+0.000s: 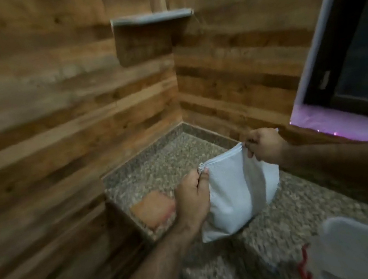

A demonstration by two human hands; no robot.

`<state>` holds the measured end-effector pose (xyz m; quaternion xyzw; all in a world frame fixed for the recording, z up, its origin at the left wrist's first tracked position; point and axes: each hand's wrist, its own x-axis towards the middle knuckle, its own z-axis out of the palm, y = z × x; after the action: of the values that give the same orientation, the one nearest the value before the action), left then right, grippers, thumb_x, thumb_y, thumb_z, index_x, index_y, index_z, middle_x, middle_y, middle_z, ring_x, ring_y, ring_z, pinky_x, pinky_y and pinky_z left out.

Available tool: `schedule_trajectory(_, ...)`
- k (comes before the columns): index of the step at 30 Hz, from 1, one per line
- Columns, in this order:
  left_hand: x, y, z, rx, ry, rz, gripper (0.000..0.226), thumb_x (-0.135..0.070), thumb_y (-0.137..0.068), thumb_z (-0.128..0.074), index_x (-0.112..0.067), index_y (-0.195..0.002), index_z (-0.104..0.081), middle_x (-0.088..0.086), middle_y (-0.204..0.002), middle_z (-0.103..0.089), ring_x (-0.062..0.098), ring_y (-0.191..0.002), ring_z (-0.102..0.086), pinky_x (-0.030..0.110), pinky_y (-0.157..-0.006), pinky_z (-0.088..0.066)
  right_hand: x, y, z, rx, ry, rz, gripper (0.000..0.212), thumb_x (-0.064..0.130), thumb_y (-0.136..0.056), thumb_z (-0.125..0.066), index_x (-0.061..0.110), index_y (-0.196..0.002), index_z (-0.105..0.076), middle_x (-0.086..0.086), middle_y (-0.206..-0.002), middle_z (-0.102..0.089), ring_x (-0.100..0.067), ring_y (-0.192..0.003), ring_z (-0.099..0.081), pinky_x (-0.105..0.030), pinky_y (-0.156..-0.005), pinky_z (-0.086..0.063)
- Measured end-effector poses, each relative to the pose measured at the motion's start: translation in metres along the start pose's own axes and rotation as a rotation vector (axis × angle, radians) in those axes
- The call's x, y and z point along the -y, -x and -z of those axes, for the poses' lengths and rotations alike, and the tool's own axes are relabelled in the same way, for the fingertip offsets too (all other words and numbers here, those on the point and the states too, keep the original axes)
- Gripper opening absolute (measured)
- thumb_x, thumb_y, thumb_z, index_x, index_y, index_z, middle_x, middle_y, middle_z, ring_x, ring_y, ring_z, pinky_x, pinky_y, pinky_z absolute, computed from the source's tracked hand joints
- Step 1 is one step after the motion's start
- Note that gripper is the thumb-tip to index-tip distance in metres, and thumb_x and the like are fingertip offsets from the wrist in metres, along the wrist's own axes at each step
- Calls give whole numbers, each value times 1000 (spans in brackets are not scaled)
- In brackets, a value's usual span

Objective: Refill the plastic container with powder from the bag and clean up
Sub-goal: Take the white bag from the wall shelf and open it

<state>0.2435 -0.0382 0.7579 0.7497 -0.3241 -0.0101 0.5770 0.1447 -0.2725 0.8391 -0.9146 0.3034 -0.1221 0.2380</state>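
Note:
A white bag (237, 186) stands on the speckled granite counter (158, 168) in the corner. My left hand (195, 198) pinches its top left corner and my right hand (264, 145) pinches its top right corner, so the bag's upper edge is stretched between them. A translucent plastic container (356, 246) with a white lid sits at the bottom right, blurred, with something red (304, 267) at its left side.
Wood-look walls close the corner on the left and behind. A small corner shelf (150, 18) hangs high up. A dark window with a pale frame (333, 46) is at the right. A pale orange patch (153, 207) lies on the counter left of the bag.

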Motion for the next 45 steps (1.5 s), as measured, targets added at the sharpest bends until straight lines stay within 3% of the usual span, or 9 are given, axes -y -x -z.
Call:
schedule_trajectory(5,53,96,-9,121,-112,44,42,-42,-105,-51,-25,-68,-40,1,-64,-53,18,-62,-51,34,-60,-24,-37,63,-57,209,214,87,27,5,-104,-54,13,-85,-72,-5,-78,-78,-17,-61,-74,-15,-49,-51)
schedule_trajectory(10,98,149,-1,143,-160,140,46,-50,-102,-51,-26,-66,-35,-4,-60,-43,22,-59,-50,39,-58,-33,-39,87,-96,296,268,145,24,3,-100,-54,6,-98,-78,-8,-81,-78,-24,-70,-76,-31,-63,-60)
schedule_trajectory(18,89,139,26,160,-67,301,33,-19,-84,-92,-33,-77,-64,-15,-64,-59,-4,-56,-51,22,-60,-50,-16,89,-81,277,568,305,35,38,-98,-67,24,-129,-70,-2,-114,-78,-27,-103,-73,-30,-78,-53)
schedule_trajectory(23,81,144,41,91,56,222,33,0,-85,-86,-24,-107,-82,-9,-89,-78,4,-79,-72,25,-73,-63,18,118,-93,459,210,358,55,55,-83,-83,27,-129,-71,21,-70,-62,10,-61,-61,-17,-58,-38)
schedule_trajectory(26,75,145,47,120,141,203,47,2,-89,-82,-25,-127,-78,-6,-100,-83,4,-99,-77,30,-91,-65,33,128,-119,475,105,349,62,59,-76,-87,25,-126,-74,21,-62,-57,14,-52,-57,-11,-51,-33)
schedule_trajectory(33,79,135,59,265,254,228,85,5,-94,-75,-26,-164,-37,-1,-99,-86,10,-103,-78,64,-118,-46,38,131,-151,488,-223,213,12,19,-82,-90,16,-92,-85,21,-45,-55,1,-43,-42,-15,-48,-33)
schedule_trajectory(37,85,139,59,234,388,285,73,16,-93,-70,-26,-147,-44,10,-100,-85,26,-109,-79,57,-115,-52,42,129,-160,529,-238,141,16,16,-80,-91,16,-94,-85,24,-59,-68,6,-57,-60,-15,-58,-49)
schedule_trajectory(39,86,144,58,191,422,317,64,19,-92,-69,-26,-132,-49,12,-96,-84,27,-103,-80,51,-109,-57,45,127,-165,570,-283,90,14,12,-79,-89,16,-91,-85,13,-75,-78,-7,-77,-74,-26,-73,-60)
schedule_trajectory(45,105,158,51,-19,364,293,23,1,-75,-67,-11,-92,-58,10,-83,-62,19,-75,-59,32,-71,-51,57,127,-167,658,-283,-59,18,19,-82,-90,5,-88,-81,9,-53,-62,-6,-42,-48,-17,-42,-36)
